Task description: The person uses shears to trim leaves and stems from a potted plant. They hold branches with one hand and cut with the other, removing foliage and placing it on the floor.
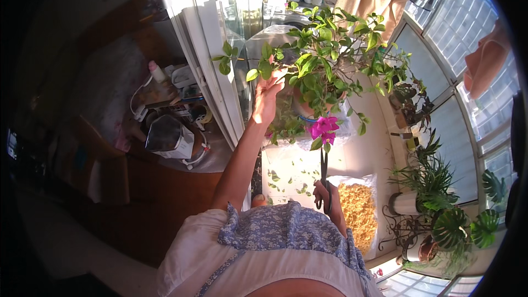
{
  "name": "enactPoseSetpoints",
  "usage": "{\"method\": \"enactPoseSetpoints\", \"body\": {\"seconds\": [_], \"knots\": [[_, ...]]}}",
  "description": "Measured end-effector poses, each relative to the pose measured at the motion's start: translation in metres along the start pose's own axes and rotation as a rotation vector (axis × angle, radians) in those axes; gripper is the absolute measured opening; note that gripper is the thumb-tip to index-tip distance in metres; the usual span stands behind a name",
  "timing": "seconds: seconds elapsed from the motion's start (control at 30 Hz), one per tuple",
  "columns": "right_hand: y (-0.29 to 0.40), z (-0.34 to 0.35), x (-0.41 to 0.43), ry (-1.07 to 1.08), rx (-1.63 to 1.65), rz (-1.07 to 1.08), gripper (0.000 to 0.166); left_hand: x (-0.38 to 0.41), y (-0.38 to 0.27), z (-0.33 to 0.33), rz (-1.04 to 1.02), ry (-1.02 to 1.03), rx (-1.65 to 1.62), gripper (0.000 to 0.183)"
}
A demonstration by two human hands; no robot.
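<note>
A leafy potted bougainvillea [326,55] stands before me, with magenta blooms [324,127] on a low front stem. My left hand [267,97] reaches up to a branch on the plant's left side. Leaves [265,69] cover part of its fingers, so their grip on the branch is not clear. Lower down, my right hand [335,202] holds dark scissors [324,169] by their looped handles. Their blades point up toward the blooms, and the tips are hidden behind the flowers and leaves. The plant's pot [307,105] is partly hidden by foliage.
Cut leaves [273,175] lie scattered on the pale floor tiles. By my right hand is a plastic bag [358,214] of yellowish dried pieces. Several potted plants [427,173] line the window side. A white sliding-door frame [206,62] stands left, with a cluttered low table [175,109] beyond.
</note>
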State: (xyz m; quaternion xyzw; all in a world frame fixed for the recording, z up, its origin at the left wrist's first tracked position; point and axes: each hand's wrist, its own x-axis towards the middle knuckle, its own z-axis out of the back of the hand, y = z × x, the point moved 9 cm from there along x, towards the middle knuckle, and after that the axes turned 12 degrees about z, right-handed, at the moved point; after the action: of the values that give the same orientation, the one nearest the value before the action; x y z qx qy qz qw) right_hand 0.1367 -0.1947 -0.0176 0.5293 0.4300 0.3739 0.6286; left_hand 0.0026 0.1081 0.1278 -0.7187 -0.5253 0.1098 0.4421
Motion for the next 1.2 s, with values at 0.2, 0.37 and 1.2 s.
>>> {"method": "enactPoseSetpoints", "body": {"seconds": [0.2, 0.37, 1.2], "knots": [[0.0, -0.006, 0.007, 0.017, -0.034, -0.019, 0.033, 0.0, -0.007, 0.003, 0.009, -0.005, 0.093, 0.096], [-0.003, -0.009, 0.011, 0.01, -0.044, -0.029, 0.032, 0.001, -0.006, 0.006, 0.053, 0.031, 0.031, 0.098], [0.012, -0.027, 0.01, 0.057, -0.069, -0.045, 0.036, -0.004, 0.001, 0.03, 0.007, 0.132, -0.184, 0.049]]}}
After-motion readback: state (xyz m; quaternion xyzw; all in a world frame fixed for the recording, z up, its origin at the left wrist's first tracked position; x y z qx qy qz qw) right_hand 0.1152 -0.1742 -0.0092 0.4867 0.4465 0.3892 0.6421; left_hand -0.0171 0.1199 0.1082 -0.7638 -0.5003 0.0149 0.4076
